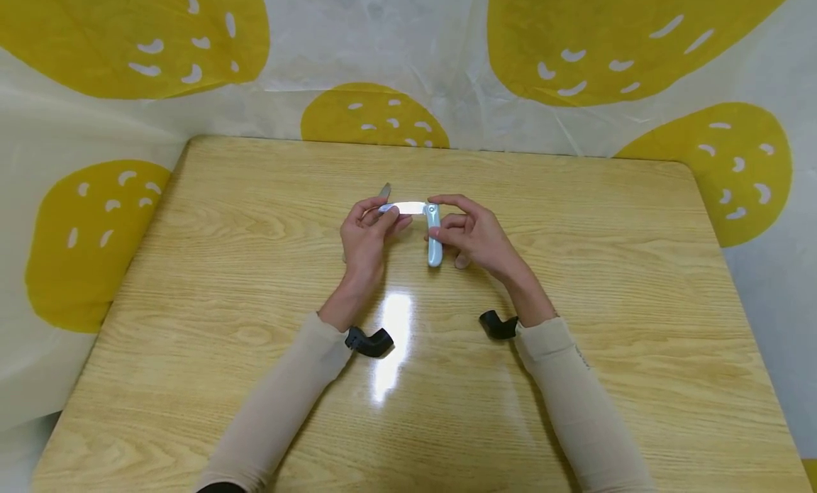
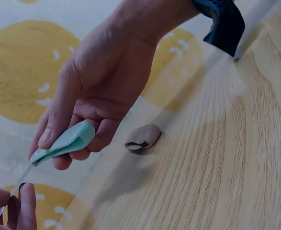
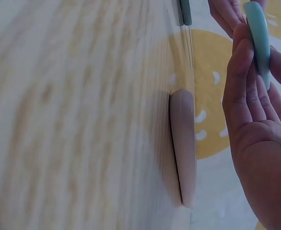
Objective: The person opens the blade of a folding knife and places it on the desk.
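Note:
A folding knife with a mint-green handle [image 1: 435, 252] is held up over the table, its shiny blade [image 1: 411, 208] swung out roughly square to the handle. My left hand [image 1: 365, 237] pinches the blade near its tip between thumb and fingers. The handle is gripped by my right hand [image 1: 483, 241], thumb on one side and fingers on the other. In the left wrist view the handle's slot [image 2: 75, 143] shows, and only the left fingertips [image 2: 28, 206] are visible. Part of the blade is hidden behind the left fingers.
On the wooden table [image 1: 255, 195], a pinkish-brown handle [image 3: 183, 148] lies below the right hand. A greyish-green slim object [image 1: 386, 190] lies behind the left hand, partly covered. Black wrist mounts [image 1: 372, 342] jut from both sleeves. A yellow-patterned curtain [image 1: 383, 39] borders the table's far edge.

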`<control>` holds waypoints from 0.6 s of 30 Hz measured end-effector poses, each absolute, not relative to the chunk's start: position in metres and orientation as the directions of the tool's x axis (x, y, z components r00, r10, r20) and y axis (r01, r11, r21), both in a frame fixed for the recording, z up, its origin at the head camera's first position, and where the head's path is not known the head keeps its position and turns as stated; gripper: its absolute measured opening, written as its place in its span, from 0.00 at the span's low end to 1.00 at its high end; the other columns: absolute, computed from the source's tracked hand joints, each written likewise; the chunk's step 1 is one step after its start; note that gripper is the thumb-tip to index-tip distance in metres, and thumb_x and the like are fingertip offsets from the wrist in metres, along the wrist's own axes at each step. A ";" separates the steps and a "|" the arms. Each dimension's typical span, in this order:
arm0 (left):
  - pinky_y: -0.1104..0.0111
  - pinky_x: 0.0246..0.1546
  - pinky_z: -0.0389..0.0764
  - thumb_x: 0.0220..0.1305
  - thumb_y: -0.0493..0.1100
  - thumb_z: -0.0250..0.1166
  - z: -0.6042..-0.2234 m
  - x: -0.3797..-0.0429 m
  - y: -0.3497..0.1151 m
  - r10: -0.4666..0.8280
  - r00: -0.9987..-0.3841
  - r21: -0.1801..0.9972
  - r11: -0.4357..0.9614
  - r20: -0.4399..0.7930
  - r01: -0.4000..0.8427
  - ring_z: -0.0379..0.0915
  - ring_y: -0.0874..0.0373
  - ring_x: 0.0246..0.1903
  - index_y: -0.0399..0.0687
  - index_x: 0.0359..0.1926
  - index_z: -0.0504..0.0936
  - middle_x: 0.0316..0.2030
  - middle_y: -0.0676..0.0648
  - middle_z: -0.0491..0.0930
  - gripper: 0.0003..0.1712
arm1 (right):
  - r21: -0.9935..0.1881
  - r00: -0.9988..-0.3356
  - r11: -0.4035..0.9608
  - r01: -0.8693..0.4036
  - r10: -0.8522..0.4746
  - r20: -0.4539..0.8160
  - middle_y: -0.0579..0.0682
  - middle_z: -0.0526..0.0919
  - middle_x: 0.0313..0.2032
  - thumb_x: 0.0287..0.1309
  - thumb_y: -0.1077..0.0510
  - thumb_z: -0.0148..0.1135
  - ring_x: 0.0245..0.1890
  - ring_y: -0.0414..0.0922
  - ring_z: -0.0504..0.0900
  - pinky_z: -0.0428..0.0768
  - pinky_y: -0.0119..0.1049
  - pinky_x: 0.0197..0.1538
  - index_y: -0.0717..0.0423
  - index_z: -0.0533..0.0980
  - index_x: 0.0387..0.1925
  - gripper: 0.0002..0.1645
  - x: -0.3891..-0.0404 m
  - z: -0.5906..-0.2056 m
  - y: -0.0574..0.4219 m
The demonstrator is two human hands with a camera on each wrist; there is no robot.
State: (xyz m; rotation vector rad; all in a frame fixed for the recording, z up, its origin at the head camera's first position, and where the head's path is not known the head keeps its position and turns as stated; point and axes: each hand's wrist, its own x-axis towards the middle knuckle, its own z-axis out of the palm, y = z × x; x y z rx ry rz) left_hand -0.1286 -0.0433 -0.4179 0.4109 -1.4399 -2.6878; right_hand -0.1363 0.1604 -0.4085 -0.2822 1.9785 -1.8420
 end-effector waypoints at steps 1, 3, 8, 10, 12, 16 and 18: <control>0.61 0.45 0.90 0.66 0.23 0.65 -0.418 -0.129 -0.043 -0.185 -0.961 0.822 -0.566 -0.207 -0.068 0.89 0.53 0.32 0.30 0.50 0.76 0.33 0.44 0.83 0.13 | -0.986 -0.892 0.101 0.132 -0.422 -0.163 0.47 0.89 0.36 0.71 0.60 0.65 0.27 0.47 0.83 0.73 0.36 0.16 0.53 0.68 0.73 0.33 -0.136 -0.409 0.160; 0.60 0.45 0.90 0.65 0.23 0.65 -0.418 -0.129 -0.042 -0.192 -0.958 0.816 -0.574 -0.214 -0.067 0.89 0.52 0.32 0.31 0.49 0.77 0.35 0.40 0.84 0.13 | -0.986 -0.893 0.104 0.127 -0.420 -0.160 0.46 0.89 0.36 0.71 0.60 0.65 0.28 0.45 0.84 0.71 0.36 0.16 0.53 0.67 0.73 0.33 -0.136 -0.409 0.159; 0.60 0.46 0.90 0.65 0.24 0.67 -0.420 -0.128 -0.040 -0.199 -0.959 0.824 -0.564 -0.200 -0.054 0.90 0.53 0.33 0.38 0.46 0.79 0.37 0.40 0.85 0.12 | -0.986 -0.898 0.112 0.123 -0.411 -0.159 0.45 0.89 0.37 0.72 0.62 0.64 0.30 0.40 0.87 0.70 0.35 0.15 0.54 0.67 0.74 0.33 -0.136 -0.408 0.159; 0.60 0.46 0.90 0.65 0.24 0.67 -0.420 -0.127 -0.040 -0.195 -0.963 0.826 -0.562 -0.187 -0.046 0.90 0.53 0.33 0.36 0.47 0.79 0.35 0.43 0.85 0.13 | -0.985 -0.899 0.114 0.126 -0.407 -0.162 0.45 0.90 0.37 0.71 0.62 0.64 0.30 0.39 0.87 0.72 0.36 0.16 0.53 0.67 0.74 0.33 -0.135 -0.407 0.159; 0.60 0.45 0.90 0.64 0.23 0.67 -0.421 -0.127 -0.039 -0.192 -0.965 0.825 -0.564 -0.179 -0.041 0.90 0.53 0.33 0.36 0.48 0.79 0.33 0.45 0.85 0.13 | -0.985 -0.901 0.115 0.127 -0.402 -0.162 0.45 0.90 0.37 0.71 0.61 0.64 0.30 0.38 0.87 0.73 0.36 0.16 0.52 0.68 0.73 0.32 -0.135 -0.406 0.159; 0.62 0.44 0.90 0.63 0.23 0.68 -0.421 -0.128 -0.038 -0.207 -0.963 0.830 -0.557 -0.171 -0.028 0.90 0.54 0.32 0.29 0.50 0.78 0.33 0.44 0.85 0.15 | -0.987 -0.905 0.110 0.121 -0.397 -0.155 0.47 0.90 0.38 0.71 0.61 0.65 0.30 0.38 0.87 0.72 0.36 0.15 0.50 0.69 0.73 0.32 -0.134 -0.407 0.158; 0.62 0.44 0.90 0.62 0.23 0.69 -0.421 -0.128 -0.038 -0.224 -0.960 0.838 -0.545 -0.165 -0.017 0.89 0.55 0.32 0.25 0.53 0.77 0.33 0.44 0.86 0.18 | -0.988 -0.906 0.099 0.118 -0.397 -0.148 0.47 0.90 0.37 0.71 0.61 0.65 0.30 0.38 0.88 0.70 0.36 0.15 0.52 0.68 0.73 0.33 -0.135 -0.408 0.158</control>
